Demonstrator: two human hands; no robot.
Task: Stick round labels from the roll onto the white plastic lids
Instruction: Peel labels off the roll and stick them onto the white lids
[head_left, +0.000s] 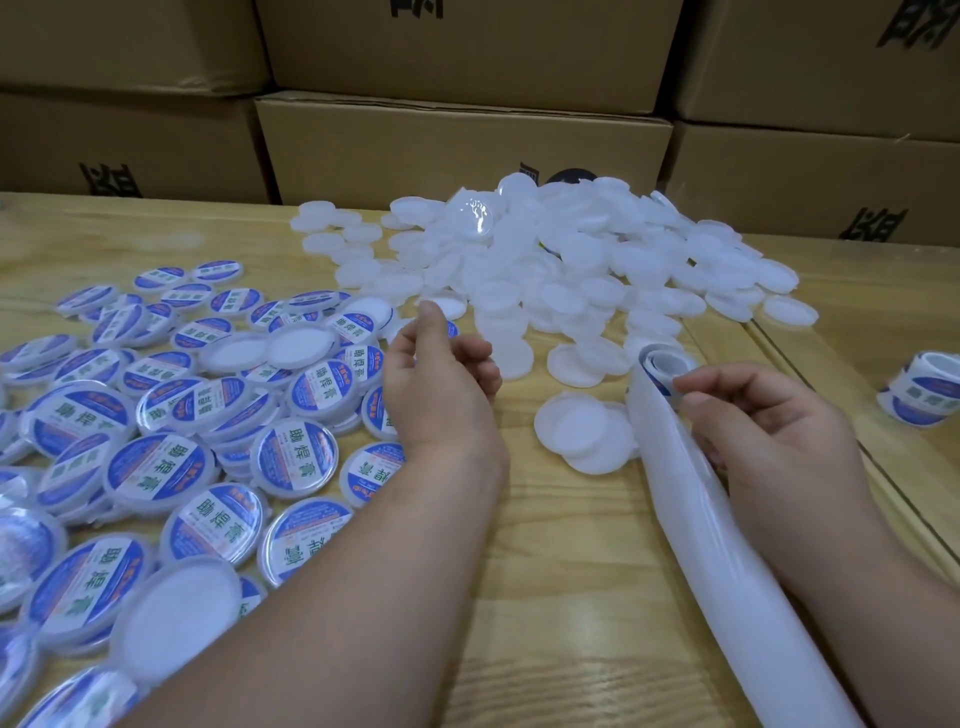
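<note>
**Labels and lids on the wooden table, both hands raised**

Labels come off a backing strip (691, 519) that you hold in your right hand (774, 431). From your head camera, that hand sits just right of the strip, fingers and thumb curled and pinching its curled top end (662, 364), where a blue-and-white label shows inside the curl. The bare strip runs down from the hand toward you, over the wooden table (545, 597).

Your left hand (441, 374) hovers left of the strip, well apart from it, above the near edge of the lids. Its thumb and forefinger are brought together at the top, and a sliver of blue shows just behind the fingers (452, 328); you cannot tell from here whether it is a label in the pinch or a lid lying behind. The other fingers are loosely curled.

The pile of white plastic lids (545, 260) lies beyond the strip, spread across the far part of the table; two more plain lids (582, 431) lie just left of the strip, overlapping. Labelled lids (156, 441) crowd the table far left of the strip, a few of them turned blank side up.

A second label roll (922, 389) stands well right of the strip. Cardboard boxes (457, 145) are stacked beyond the lid pile.
</note>
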